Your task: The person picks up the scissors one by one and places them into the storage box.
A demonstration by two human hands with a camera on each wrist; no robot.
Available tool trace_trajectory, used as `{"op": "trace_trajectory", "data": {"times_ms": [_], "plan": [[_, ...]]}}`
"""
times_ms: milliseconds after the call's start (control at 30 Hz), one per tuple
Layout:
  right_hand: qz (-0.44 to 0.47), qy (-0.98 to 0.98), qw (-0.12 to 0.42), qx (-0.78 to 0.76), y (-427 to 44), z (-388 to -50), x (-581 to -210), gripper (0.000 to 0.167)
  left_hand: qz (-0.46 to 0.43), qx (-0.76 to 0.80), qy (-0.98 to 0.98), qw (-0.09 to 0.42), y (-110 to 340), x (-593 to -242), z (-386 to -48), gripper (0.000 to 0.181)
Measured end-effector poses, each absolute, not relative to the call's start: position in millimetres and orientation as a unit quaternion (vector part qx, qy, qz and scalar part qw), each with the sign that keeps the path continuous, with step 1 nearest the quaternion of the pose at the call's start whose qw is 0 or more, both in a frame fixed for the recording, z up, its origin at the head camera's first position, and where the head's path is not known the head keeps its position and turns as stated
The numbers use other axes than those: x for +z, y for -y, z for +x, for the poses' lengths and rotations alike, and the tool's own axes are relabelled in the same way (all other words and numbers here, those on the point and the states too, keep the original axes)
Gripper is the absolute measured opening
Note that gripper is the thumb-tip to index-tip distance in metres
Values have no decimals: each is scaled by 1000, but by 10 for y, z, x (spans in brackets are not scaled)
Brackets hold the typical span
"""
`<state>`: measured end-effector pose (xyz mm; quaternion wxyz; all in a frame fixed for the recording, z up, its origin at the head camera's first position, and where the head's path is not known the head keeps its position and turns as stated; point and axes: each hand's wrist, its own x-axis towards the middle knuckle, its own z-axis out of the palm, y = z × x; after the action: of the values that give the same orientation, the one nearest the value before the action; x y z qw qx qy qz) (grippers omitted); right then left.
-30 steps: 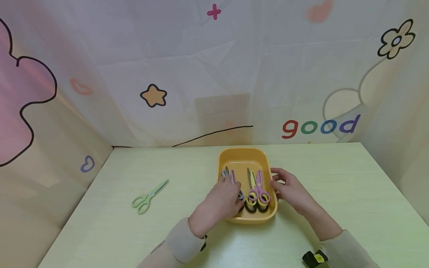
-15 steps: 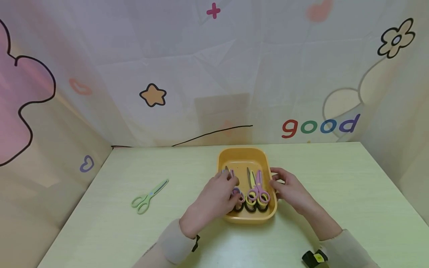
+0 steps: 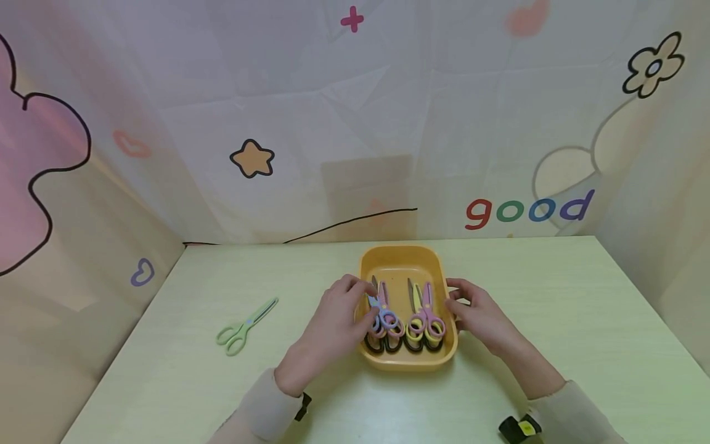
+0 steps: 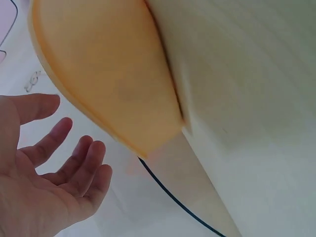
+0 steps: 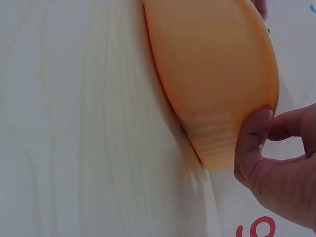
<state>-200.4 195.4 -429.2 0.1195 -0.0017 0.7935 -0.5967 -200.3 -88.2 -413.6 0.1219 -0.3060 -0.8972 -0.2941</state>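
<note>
A shallow yellow-orange plastic tray (image 3: pixel 407 259) stands on the table with several pairs of scissors in two overlapping stacks. On top of its left stack lie the blue-handled scissors (image 3: pixel 386 317), with pink and black handles showing underneath. Pink-handled scissors (image 3: pixel 427 317) top the right stack, over yellow and black handles. My left hand (image 3: pixel 335 314) hovers at the tray's left rim, partly over it, fingers loosely bent and holding nothing; the left wrist view shows that hand (image 4: pixel 64 173) apart from the tray wall (image 4: pixel 108 64). With thumb and finger, my right hand (image 3: pixel 485 317) pinches the tray's right rim.
Green scissors (image 3: pixel 246 327) lie alone on the table (image 3: pixel 166 382), left of the tray, with blades pointing to the back right. A printed curtain (image 3: pixel 288 111) hangs behind the table. A black and yellow device (image 3: pixel 520 427) sits by the right sleeve.
My left hand has let go of the blue-handled scissors and drawn back left to the tray's rim, uncovering the left stack. My right hand stays at the right rim.
</note>
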Motion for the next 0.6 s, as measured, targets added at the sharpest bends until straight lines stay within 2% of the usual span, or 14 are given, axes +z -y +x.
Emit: {"op": "trace_trajectory", "data": {"times_ms": [300, 600], "plan": [[2, -795, 122, -594, -1945, -2001, -4294, 51, -250, -299, 911, 131, 1204, -4178, -2015, 18], [-6, -794, 118, -597, -1957, -2002, -4297, 50, -195, -224, 950, 98, 1505, -4176, -2021, 26]]}}
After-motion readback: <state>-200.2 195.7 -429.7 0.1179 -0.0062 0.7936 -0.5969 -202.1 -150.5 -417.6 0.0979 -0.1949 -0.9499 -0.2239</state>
